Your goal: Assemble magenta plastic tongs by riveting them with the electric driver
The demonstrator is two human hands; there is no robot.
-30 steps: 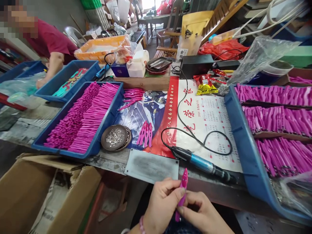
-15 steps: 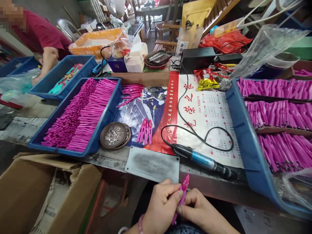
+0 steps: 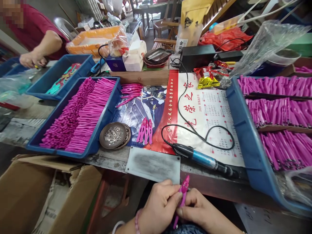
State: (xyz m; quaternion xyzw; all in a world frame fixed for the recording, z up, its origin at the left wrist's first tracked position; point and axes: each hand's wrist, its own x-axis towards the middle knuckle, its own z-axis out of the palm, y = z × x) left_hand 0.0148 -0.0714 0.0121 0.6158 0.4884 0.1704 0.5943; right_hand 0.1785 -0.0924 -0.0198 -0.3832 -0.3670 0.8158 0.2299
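Observation:
Just below the table's near edge, my left hand (image 3: pixel 159 206) and my right hand (image 3: pixel 198 209) pinch one magenta plastic pliers-shaped piece (image 3: pixel 183 191) between them, its jaw end pointing up. Both hands are closed on it. An electric screwdriver (image 3: pixel 202 160) with a blue body and black cord lies on the table just above my hands. Three assembled magenta pieces (image 3: pixel 145 130) lie on the poster, next to a round dish of small screws (image 3: pixel 113 135).
A blue tray (image 3: pixel 102 125) of magenta parts is at left, a larger blue tray (image 3: pixel 243 143) of them at right. A cardboard box (image 3: pixel 36 195) stands at lower left. Another person (image 3: pixel 36 48) in a dark red shirt works at far left over another blue tray (image 3: pixel 52 83).
My hands with the magenta piece have stayed near the table edge, shifting only slightly. The other person's hand has lifted away from the far-left tray.

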